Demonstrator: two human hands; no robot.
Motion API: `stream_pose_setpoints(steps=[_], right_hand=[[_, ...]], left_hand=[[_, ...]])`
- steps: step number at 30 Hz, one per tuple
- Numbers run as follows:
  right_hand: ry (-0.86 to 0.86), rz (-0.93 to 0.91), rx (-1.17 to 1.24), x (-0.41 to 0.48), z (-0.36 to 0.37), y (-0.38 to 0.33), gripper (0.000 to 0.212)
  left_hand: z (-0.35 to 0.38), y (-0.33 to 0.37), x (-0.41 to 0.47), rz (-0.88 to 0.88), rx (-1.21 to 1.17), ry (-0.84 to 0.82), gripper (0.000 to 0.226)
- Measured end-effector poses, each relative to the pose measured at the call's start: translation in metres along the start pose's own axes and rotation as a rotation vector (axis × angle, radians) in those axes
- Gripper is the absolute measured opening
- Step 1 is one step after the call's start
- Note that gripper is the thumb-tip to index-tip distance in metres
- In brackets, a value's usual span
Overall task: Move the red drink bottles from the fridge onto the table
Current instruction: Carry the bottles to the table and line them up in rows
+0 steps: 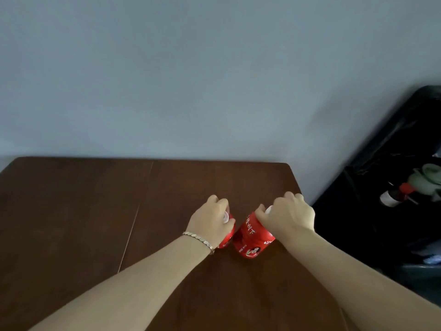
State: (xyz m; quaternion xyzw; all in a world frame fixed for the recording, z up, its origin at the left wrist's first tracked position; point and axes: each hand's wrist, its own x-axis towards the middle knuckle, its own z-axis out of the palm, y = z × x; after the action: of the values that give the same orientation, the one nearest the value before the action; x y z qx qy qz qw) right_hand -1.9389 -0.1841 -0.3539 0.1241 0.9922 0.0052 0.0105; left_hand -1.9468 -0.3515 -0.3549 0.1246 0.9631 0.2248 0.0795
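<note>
While both bare arms are stretched out over the brown wooden surface (83, 211), each grip is closed from above on the top of a red drink bottle. The left grip (211, 220), with a silver bracelet (199, 240) at its wrist, curls its fingers round the white cap end of the left bottle (226, 241), most of which is hidden under the palm. The right grip (288, 216) wraps the neck of the right bottle (253, 237), whose red label with white lettering and a small portrait shows just below the thumb. The two bottles stand just beside each other between the grips, close to upright. Whether their bases rest fully on the surface cannot be told. Beyond the knuckles the surface runs to a pale blue-grey wall (191, 80). Outside the right grip, past the surface's edge, is a black container (381, 163). It holds a dark bottle with a red cap (393, 197) and something pale green (427, 177).
</note>
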Motion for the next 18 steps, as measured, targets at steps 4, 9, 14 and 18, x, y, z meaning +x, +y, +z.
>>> stream_pose_setpoints(steps=[4,9,14,18], right_hand=[[-0.028,-0.035,-0.063,0.049,0.024,-0.009,0.054],[-0.019,-0.117,-0.090,0.049,0.024,-0.025,0.056],[-0.104,-0.099,0.033,0.049,0.025,-0.021,0.060],[-0.151,0.011,0.154,0.048,0.023,0.004,0.075]], left_hand=[[0.016,0.000,0.046,-0.032,0.012,-0.004,0.017],[0.015,0.003,0.050,0.100,0.247,0.067,0.028],[0.024,0.013,0.065,0.231,0.352,-0.129,0.059],[0.030,0.010,0.064,0.227,0.360,-0.068,0.067]])
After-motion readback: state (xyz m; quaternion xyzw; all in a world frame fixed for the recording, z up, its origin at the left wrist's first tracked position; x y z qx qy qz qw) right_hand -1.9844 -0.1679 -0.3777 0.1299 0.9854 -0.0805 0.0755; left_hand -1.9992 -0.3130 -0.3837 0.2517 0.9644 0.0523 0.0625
